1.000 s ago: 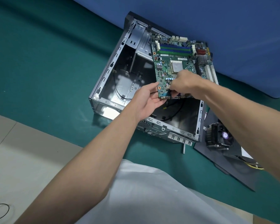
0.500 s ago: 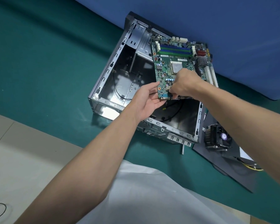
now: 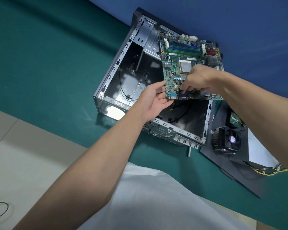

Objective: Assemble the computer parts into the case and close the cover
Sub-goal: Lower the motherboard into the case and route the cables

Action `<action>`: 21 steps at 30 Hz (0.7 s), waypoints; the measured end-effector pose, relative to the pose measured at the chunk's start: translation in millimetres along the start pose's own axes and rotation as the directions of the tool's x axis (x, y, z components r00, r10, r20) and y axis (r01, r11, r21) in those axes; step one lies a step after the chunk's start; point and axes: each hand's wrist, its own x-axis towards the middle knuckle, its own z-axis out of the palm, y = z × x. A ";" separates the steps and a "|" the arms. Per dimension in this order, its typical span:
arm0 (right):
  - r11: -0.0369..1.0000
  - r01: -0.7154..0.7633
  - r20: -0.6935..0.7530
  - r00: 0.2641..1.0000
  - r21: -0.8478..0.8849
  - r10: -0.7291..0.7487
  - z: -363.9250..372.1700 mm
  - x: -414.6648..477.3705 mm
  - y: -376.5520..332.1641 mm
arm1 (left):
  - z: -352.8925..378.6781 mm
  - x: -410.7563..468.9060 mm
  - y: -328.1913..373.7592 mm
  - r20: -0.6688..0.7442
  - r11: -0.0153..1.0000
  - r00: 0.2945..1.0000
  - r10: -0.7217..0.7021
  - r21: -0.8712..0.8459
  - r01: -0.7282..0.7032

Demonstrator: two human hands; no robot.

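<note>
Nearest me, a white garment point(image 3: 148, 205) is filling the lower edge of the view. Pale floor tiles point(image 3: 23, 155) are showing to its left, with a thin black cable loop point(image 3: 0, 211) lying on them. Beyond the tiles, a green mat point(image 3: 48, 63) is carrying the work.

On the mat to my right, a dark cover panel point(image 3: 231, 168) is lying flat. A heatsink with fan point(image 3: 226, 140) is sitting on it, fan upward. A grey unit point(image 3: 259, 155) with yellow wires point(image 3: 269, 171) is lying just beside that, partly hidden by my right forearm.

The case point(image 3: 178, 128) is lying on its side on the mat with its open face up, just beside the panel. A black lead point(image 3: 181, 113) is trailing across its floor.

My left grip point(image 3: 154, 101) is grasping the motherboard point(image 3: 176, 52) at its near left corner, thumb lying against the left edge and fingers curling under the port row. My right grip point(image 3: 196, 78) is reaching over from the right and pinching the board at the same near edge, fingertips point(image 3: 184, 90) pressing down among the connectors.

The motherboard is hanging over the right half of the opening, its near edge clear of the case floor. I cannot tell whether its far edge is touching the case. Its processor socket point(image 3: 185, 67) is showing just beyond my right grip, and its memory slots point(image 3: 183, 48) are lying farther off. A metal drive bracket point(image 3: 148, 42) is occupying the case's far left corner. A blue backdrop point(image 3: 223, 17) is standing behind everything.
</note>
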 end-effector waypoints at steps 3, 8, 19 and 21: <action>1.000 0.015 -0.016 1.000 0.003 -0.014 1.2 -1.0 5.5 | 0.8 0.9 -0.3 0.005 1.000 1.000 0.000 -0.005 0.000; 0.999 0.033 -0.052 0.998 0.014 -0.032 5.9 -0.9 1.6 | 0.8 0.9 -0.6 0.007 1.000 1.000 0.001 -0.010 -0.001; 0.996 -0.023 -0.048 0.999 -0.083 0.019 6.8 -7.3 -12.3 | 1.5 0.0 -0.1 0.012 1.000 1.000 -0.001 -0.003 0.001; 0.994 -0.022 -0.067 0.998 -0.111 0.014 7.2 -8.9 -15.1 | 1.6 -0.1 0.1 0.012 1.000 1.000 -0.002 -0.003 0.002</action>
